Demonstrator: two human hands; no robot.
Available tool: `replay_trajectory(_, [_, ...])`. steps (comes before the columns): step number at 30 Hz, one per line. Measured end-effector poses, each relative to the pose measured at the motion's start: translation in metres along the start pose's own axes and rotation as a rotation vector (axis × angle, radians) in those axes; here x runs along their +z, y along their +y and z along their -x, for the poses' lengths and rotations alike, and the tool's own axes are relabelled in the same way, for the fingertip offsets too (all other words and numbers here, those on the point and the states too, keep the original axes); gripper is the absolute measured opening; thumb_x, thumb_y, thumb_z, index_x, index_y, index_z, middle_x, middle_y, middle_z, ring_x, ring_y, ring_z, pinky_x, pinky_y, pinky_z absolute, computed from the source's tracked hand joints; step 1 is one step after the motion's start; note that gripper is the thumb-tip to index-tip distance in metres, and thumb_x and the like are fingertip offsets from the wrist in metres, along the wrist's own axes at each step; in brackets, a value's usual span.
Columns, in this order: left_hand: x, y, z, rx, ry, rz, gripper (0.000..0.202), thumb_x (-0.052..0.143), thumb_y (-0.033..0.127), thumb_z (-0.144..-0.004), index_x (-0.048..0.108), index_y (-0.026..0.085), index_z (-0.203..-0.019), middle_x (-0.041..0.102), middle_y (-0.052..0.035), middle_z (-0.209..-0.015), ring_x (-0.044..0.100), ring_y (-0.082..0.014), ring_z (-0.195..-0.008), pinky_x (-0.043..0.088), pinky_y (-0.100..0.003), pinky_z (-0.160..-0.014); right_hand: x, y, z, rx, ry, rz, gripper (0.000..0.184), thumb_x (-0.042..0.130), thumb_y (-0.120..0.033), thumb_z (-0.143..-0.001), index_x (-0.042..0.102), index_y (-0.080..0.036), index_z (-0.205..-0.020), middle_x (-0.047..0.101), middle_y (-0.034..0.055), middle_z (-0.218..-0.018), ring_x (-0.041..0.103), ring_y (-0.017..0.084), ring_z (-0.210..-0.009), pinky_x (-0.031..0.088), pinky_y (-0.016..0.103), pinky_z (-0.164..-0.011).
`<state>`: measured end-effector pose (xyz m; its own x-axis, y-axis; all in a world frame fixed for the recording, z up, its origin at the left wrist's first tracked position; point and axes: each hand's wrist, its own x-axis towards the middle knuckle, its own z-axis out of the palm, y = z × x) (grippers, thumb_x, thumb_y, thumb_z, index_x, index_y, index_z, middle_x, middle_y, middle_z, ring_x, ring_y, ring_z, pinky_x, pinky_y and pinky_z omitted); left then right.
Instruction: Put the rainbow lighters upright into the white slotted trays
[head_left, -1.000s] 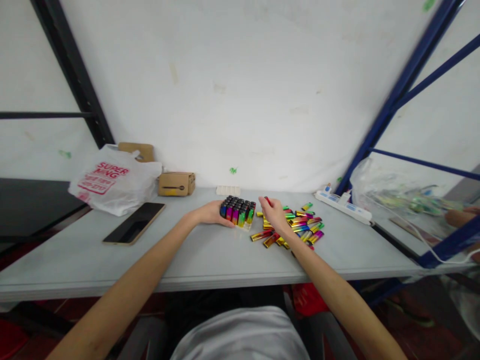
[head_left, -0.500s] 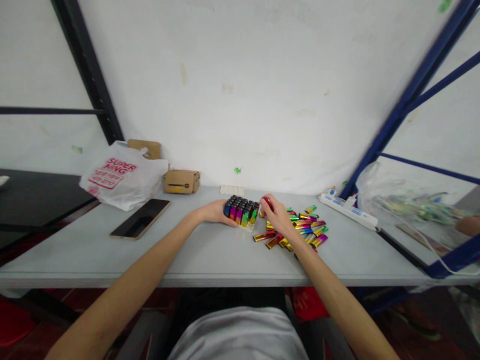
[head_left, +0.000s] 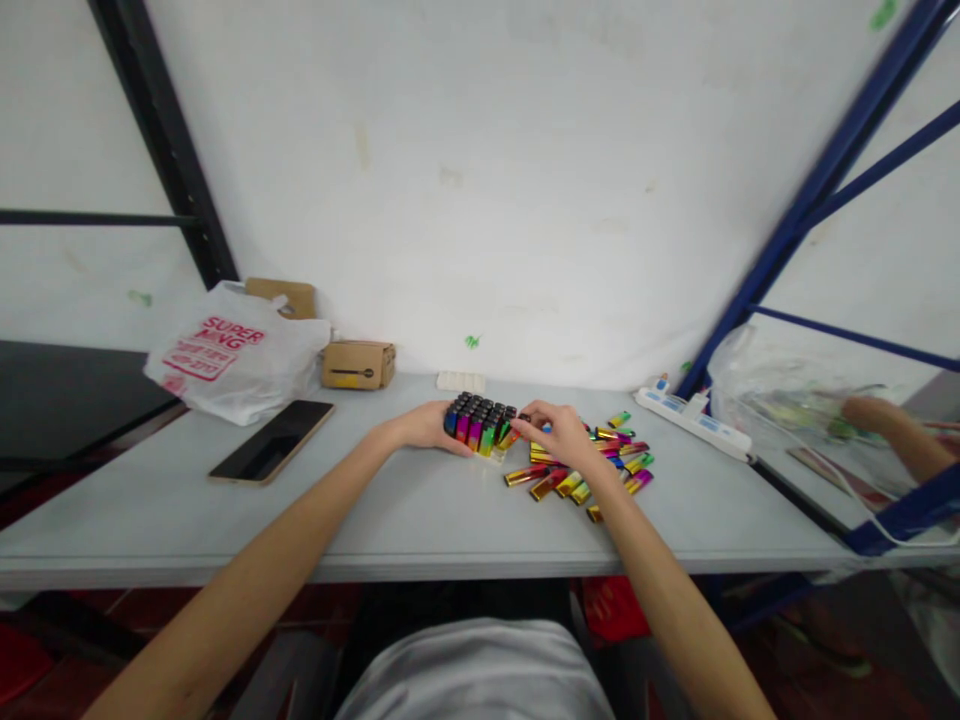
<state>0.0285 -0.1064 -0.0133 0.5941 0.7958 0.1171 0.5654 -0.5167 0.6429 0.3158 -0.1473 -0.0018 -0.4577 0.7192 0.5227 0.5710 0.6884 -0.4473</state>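
Note:
A pale tray (head_left: 491,457) stands on the table, packed with upright metallic, multicoloured lighters (head_left: 474,430) with black tops. My left hand (head_left: 431,428) is wrapped around the tray's left side, thumb along the near side. At the tray's right end, my right hand (head_left: 553,430) pinches a single lighter (head_left: 511,437), which leans at a tilt against the row. Beneath and to the right of that hand lies a loose heap of shiny lighters (head_left: 551,482) in gold, red, green and purple. My right fingers partly cover the held lighter.
A phone (head_left: 274,440), a white plastic bag (head_left: 240,350) and a small cardboard box (head_left: 358,364) are on the left. An empty white tray (head_left: 460,381) lies by the wall. On the right sit a power strip (head_left: 694,420) and a blue frame (head_left: 780,230); another person's hand (head_left: 874,412) is beyond it.
My right hand has lowered a lighter to the tray's right end, where it now leans. My left hand stays on the tray. Another person's arm has come further into view at right.

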Motion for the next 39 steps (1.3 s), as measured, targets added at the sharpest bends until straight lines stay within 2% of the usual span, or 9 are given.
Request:
replay_trajectory(5, [0.0, -0.002, -0.001, -0.002, -0.001, 0.014, 0.073, 0.085, 0.056, -0.055, 0.067, 0.023, -0.118, 0.074, -0.0009, -0.116, 0.067, -0.0266, -0.106, 0.052, -0.032, -0.094, 0.008, 0.004, 0.0, 0.039, -0.06, -0.016, 0.036, 0.062, -0.055, -0.09, 0.063, -0.02, -0.083, 0.069, -0.0004, -0.066, 0.059, 0.014, -0.058, 0.043, 0.024, -0.061])
replay_trajectory(13, [0.0, 0.0, 0.0, -0.009, -0.001, -0.002, 0.073, 0.084, 0.058, -0.056, 0.068, 0.022, -0.117, 0.074, -0.0011, -0.114, 0.068, -0.0267, -0.104, 0.052, -0.032, -0.092, 0.015, -0.004, -0.005, 0.001, -0.082, 0.058, 0.034, 0.058, -0.054, -0.093, 0.064, -0.02, -0.088, 0.071, 0.0014, -0.071, 0.06, 0.014, -0.06, 0.041, 0.024, -0.062])
replay_trajectory(22, [-0.001, 0.005, 0.001, -0.028, -0.008, -0.019, 0.078, 0.084, 0.059, -0.055, 0.066, 0.02, -0.12, 0.073, -0.0024, -0.12, 0.066, -0.0274, -0.108, 0.05, -0.034, -0.098, 0.008, -0.004, -0.007, 0.028, -0.175, 0.102, 0.039, 0.055, -0.055, -0.095, 0.063, -0.02, -0.082, 0.066, -0.0005, -0.061, 0.054, 0.013, -0.052, 0.032, 0.023, -0.055])
replay_trajectory(24, [-0.002, 0.007, 0.001, -0.039, -0.006, -0.039, 0.077, 0.085, 0.058, -0.054, 0.067, 0.02, -0.119, 0.073, -0.0026, -0.12, 0.066, -0.028, -0.108, 0.05, -0.035, -0.098, 0.011, -0.006, -0.009, 0.037, -0.172, 0.132, 0.042, 0.057, -0.06, -0.092, 0.064, -0.02, -0.081, 0.067, 0.0006, -0.062, 0.054, 0.013, -0.052, 0.031, 0.024, -0.055])
replay_trajectory(29, [-0.003, 0.009, 0.002, -0.046, -0.007, -0.053, 0.076, 0.085, 0.059, -0.055, 0.067, 0.02, -0.119, 0.073, -0.003, -0.12, 0.066, -0.0281, -0.109, 0.05, -0.035, -0.098, 0.014, -0.011, -0.011, 0.113, -0.101, 0.317, 0.053, 0.059, -0.069, -0.086, 0.063, -0.021, -0.065, 0.061, 0.0023, -0.054, 0.05, 0.014, -0.051, 0.027, 0.026, -0.054])
replay_trajectory(32, [-0.003, 0.006, 0.001, -0.038, -0.014, -0.034, 0.077, 0.084, 0.059, -0.056, 0.066, 0.021, -0.12, 0.072, -0.0035, -0.123, 0.066, -0.0278, -0.11, 0.05, -0.035, -0.099, 0.004, -0.005, -0.008, 0.12, -0.068, 0.268, 0.055, 0.057, -0.069, -0.087, 0.064, -0.02, -0.063, 0.062, 0.0013, -0.055, 0.05, 0.013, -0.052, 0.029, 0.026, -0.055])
replay_trajectory(36, [-0.001, -0.001, -0.001, -0.026, 0.006, -0.032, 0.083, 0.084, 0.062, -0.054, 0.064, 0.021, -0.123, 0.072, -0.0035, -0.122, 0.065, -0.0286, -0.112, 0.049, -0.035, -0.1, -0.023, 0.021, -0.005, 0.181, 0.038, 0.245, 0.056, 0.043, -0.058, -0.098, 0.066, -0.018, -0.066, 0.063, 0.0026, -0.055, 0.052, 0.014, -0.053, 0.035, 0.026, -0.059])
replay_trajectory(37, [-0.001, -0.002, -0.001, -0.025, 0.009, -0.036, 0.083, 0.084, 0.062, -0.054, 0.064, 0.021, -0.123, 0.072, -0.0031, -0.121, 0.065, -0.0288, -0.112, 0.049, -0.035, -0.1, -0.029, 0.03, -0.006, 0.199, 0.037, 0.259, 0.052, 0.045, -0.054, -0.099, 0.068, -0.018, -0.07, 0.065, 0.003, -0.058, 0.054, 0.014, -0.054, 0.036, 0.026, -0.06])
replay_trajectory(39, [0.0, -0.004, -0.002, -0.026, 0.01, -0.044, 0.082, 0.083, 0.063, -0.054, 0.064, 0.022, -0.123, 0.072, -0.0029, -0.121, 0.065, -0.0288, -0.112, 0.049, -0.035, -0.1, -0.039, 0.048, -0.009, 0.224, -0.044, 0.26, 0.034, 0.054, -0.044, -0.096, 0.071, -0.017, -0.083, 0.07, 0.0036, -0.065, 0.059, 0.015, -0.059, 0.04, 0.026, -0.063])
